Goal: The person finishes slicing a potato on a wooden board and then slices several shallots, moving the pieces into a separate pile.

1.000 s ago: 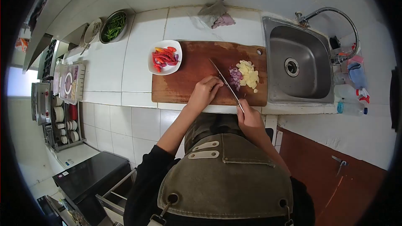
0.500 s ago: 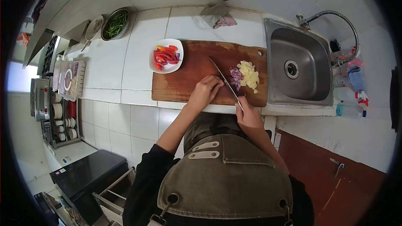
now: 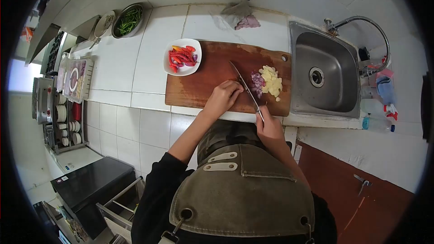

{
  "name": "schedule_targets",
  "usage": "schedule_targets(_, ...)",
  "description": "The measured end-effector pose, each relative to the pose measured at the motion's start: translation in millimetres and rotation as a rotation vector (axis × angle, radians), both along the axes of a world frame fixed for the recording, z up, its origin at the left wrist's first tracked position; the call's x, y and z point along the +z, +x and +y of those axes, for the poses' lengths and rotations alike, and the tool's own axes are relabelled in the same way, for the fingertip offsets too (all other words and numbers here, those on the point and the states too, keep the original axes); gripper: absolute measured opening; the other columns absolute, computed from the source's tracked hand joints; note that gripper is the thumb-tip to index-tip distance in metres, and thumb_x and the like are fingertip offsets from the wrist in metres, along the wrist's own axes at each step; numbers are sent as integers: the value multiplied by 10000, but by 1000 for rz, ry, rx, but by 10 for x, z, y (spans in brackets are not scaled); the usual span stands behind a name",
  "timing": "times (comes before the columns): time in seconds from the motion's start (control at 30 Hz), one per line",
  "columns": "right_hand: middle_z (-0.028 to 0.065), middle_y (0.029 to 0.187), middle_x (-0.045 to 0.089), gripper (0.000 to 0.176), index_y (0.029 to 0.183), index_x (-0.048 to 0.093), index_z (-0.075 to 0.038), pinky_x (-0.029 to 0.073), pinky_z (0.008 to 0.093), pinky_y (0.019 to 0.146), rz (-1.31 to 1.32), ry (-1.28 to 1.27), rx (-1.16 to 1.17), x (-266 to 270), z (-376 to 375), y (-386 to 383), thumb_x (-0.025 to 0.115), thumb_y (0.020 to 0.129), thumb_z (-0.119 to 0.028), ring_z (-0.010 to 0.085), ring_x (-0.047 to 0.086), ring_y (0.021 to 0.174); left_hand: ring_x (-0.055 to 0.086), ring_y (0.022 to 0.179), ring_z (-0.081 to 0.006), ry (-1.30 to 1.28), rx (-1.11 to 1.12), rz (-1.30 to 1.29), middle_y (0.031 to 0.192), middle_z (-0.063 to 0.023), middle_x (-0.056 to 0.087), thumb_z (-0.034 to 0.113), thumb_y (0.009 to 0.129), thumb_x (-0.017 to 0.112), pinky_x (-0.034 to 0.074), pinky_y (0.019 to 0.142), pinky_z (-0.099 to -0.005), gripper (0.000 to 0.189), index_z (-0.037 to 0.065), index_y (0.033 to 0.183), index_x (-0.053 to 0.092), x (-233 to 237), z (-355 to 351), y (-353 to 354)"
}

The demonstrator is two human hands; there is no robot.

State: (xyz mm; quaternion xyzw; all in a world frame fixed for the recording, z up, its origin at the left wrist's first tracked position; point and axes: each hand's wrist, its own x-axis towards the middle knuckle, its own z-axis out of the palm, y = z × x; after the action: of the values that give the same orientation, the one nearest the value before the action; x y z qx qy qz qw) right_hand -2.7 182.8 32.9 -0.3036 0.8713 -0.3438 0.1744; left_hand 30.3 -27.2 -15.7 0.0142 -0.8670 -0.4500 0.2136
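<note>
My right hand (image 3: 270,129) is closed around the handle of a kitchen knife (image 3: 246,86), whose blade slants up and left over the wooden cutting board (image 3: 203,63). Just left of the blade, my left hand (image 3: 224,97) rests on the board with its fingers bunched together. Whatever those fingertips press on is too small and covered to name. Right of the knife lies a small heap of chopped purple shallot or onion (image 3: 258,84), touching a pile of pale yellow slices (image 3: 271,81). A white bowl (image 3: 167,66) of red chillies (image 3: 182,57) sits at the board's upper left corner.
A steel sink (image 3: 294,72) with a curved faucet (image 3: 377,27) adjoins the board on the right, bottles (image 3: 377,124) beyond it. Green chillies (image 3: 129,20) fill a metal bowl at the back left. A plastic container (image 3: 77,81) stands far left; a cloth (image 3: 247,22) lies near the wall.
The view has shifted slightly, so the counter things appear a little higher and further right. Both hands keep nearly the same pose, the knife still beside my left fingertips.
</note>
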Motion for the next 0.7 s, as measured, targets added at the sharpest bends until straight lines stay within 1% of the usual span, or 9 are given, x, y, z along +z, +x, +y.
schedule_targets(0.1,263,743,621,135,1078,467,-65,448,568,609,-5,4,3,-60,-152,-73,502,990,-161,481,623,725,648,917,-351,-20,0,18,937,-156,674,0,834,670,532,805,-416,81,-18,910,646,-38,5,-10)
schedule_targets(0.17,262,751,624,137,1078,469,-63,447,566,612,13,-19,9,-85,-169,-115,505,989,-162,480,625,735,672,913,-335,-37,-6,30,945,-156,690,-3,821,700,541,807,-403,102,-21,916,667,-29,-10,-11)
schedule_targets(0.3,261,768,629,136,1079,474,-62,447,558,617,29,-67,-3,-15,-85,-69,506,988,-157,479,627,754,672,919,-335,-35,4,29,950,-156,688,-6,820,698,540,811,-401,100,-21,913,663,9,3,-12)
schedule_targets(0.4,261,764,629,137,1087,473,-65,451,558,621,-28,-42,-5,35,22,-15,505,988,-155,478,627,755,671,920,-336,-36,-3,7,948,-158,688,-6,821,697,540,813,-400,104,-23,917,660,7,12,-4)
schedule_targets(0.53,261,748,627,136,1089,471,-68,452,561,616,-54,-15,-13,-25,3,-12,502,990,-156,477,628,741,670,915,-337,-32,5,5,946,-159,688,-5,822,695,539,808,-402,103,-25,915,657,-2,7,-14)
schedule_targets(0.7,258,722,623,127,1088,473,-70,453,567,602,12,1,24,-94,-165,-119,494,994,-153,477,626,710,668,913,-340,-50,1,9,946,-162,686,-1,823,693,538,802,-403,97,-25,910,654,-9,3,-19)
